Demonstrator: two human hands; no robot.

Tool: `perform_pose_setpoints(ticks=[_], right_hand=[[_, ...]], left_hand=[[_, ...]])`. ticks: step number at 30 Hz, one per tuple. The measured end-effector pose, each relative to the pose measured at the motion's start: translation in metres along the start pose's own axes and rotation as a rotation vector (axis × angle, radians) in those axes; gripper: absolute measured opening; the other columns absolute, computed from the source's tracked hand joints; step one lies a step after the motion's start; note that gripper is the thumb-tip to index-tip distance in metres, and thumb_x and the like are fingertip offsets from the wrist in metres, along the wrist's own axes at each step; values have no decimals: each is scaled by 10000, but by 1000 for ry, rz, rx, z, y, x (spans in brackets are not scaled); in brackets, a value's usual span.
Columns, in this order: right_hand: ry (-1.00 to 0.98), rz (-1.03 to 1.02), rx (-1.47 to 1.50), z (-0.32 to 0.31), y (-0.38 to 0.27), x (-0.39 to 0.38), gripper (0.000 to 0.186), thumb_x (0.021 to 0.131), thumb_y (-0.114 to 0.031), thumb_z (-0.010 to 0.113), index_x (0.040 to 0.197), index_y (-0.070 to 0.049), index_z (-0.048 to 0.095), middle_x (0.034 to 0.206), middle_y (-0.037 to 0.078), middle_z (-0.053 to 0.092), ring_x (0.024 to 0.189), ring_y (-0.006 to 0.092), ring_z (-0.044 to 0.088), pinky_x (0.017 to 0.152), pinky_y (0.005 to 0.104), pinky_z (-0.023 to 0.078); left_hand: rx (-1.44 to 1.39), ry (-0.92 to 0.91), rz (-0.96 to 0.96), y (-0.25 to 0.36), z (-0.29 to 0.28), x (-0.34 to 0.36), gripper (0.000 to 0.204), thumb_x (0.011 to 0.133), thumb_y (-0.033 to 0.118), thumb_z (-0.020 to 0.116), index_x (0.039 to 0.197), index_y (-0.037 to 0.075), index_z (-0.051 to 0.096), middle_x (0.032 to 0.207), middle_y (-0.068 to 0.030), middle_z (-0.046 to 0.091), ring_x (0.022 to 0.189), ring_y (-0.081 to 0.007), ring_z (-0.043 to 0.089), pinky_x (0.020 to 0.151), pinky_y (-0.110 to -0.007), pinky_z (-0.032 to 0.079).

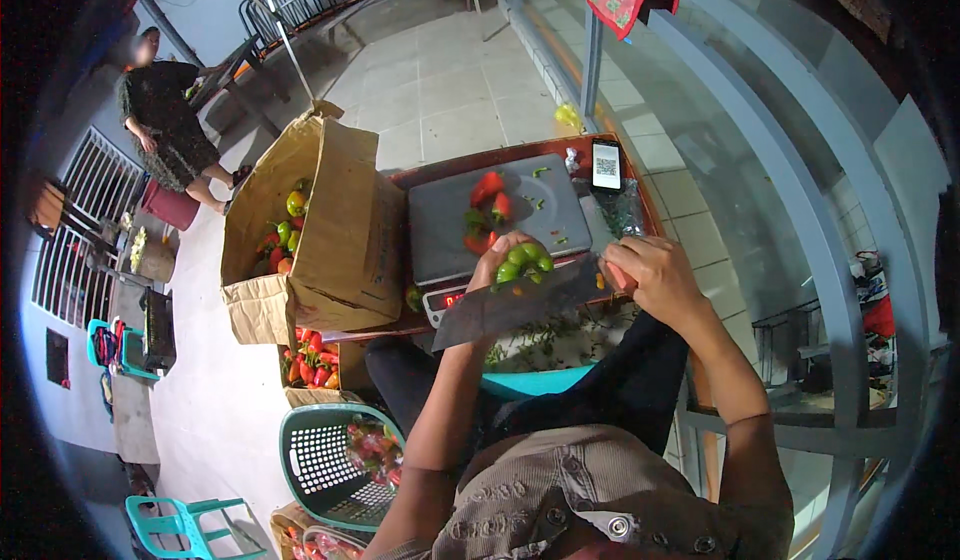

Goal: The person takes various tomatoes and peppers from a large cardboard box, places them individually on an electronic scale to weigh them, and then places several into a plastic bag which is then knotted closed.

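My left hand (490, 260) is closed around green peppers (525, 260) just above the scale's front. My right hand (640, 275) grips the end of what looks like a flat translucent plastic bag (540, 295), stretched across below the peppers; a small orange item (617, 277) at its fingers is unclear. The grey platform of the scale (440, 210) carries red peppers (487, 188) and green scraps. A phone (606, 165) lies at the back right of the red tray (400, 174). An open cardboard box (340, 230) of mixed peppers stands left of the scale.
A lower box of peppers (312, 365), a green basket with bagged peppers (365, 445) and teal chairs (175, 520) are at left. Another person (165, 115) stands at upper left beside a pink bin (170, 205). Railings and glass (760, 90) run along the right.
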State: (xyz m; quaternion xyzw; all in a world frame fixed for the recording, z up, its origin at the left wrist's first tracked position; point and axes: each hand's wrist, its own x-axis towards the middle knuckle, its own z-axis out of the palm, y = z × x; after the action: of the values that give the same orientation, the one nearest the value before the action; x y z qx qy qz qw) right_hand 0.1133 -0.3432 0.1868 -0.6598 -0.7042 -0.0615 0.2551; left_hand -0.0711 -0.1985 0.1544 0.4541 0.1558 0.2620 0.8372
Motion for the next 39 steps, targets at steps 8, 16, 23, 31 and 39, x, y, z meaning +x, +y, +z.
perform_pose_setpoints(ticks=[8, 16, 23, 31, 39], right_hand=[[54, 6, 14, 1, -3, 0, 198, 699, 12, 574, 870, -84, 545, 756, 81, 559, 745, 286, 611, 640, 403, 483], [52, -43, 31, 1, 1, -2, 226, 681, 7, 591, 879, -96, 558, 769, 77, 577, 747, 273, 618, 630, 387, 488], [38, -57, 24, 2, 4, -3, 254, 670, 7, 606, 902, -85, 556, 783, 83, 584, 753, 285, 617, 647, 396, 488], [8, -11, 13, 1, 2, -5, 243, 684, -6, 607, 906, -88, 556, 763, 83, 581, 741, 294, 616, 639, 408, 483], [49, 37, -54, 9, -7, -11, 245, 670, -2, 619, 882, -108, 557, 748, 74, 568, 706, 279, 615, 582, 397, 478]], left_hand=[[99, -109, 85, -11, -14, 3, 463, 941, 461, 360, 988, 38, 543, 931, -61, 583, 850, -145, 544, 777, -277, 444], [3, -147, -1, 1, -2, -6, 476, 918, 500, 407, 1016, 47, 515, 935, -64, 575, 850, -139, 537, 751, -285, 452], [-74, 7, 41, -4, 7, -3, 439, 951, 449, 363, 1012, 44, 520, 904, -94, 582, 829, -191, 560, 782, -311, 460], [125, 77, 154, -4, 10, 0, 470, 965, 456, 324, 956, 43, 549, 852, -75, 579, 771, -145, 548, 709, -280, 456], [35, 146, 167, -16, 4, -1, 490, 955, 471, 331, 915, 43, 564, 804, -81, 587, 723, -158, 550, 689, -295, 460]])
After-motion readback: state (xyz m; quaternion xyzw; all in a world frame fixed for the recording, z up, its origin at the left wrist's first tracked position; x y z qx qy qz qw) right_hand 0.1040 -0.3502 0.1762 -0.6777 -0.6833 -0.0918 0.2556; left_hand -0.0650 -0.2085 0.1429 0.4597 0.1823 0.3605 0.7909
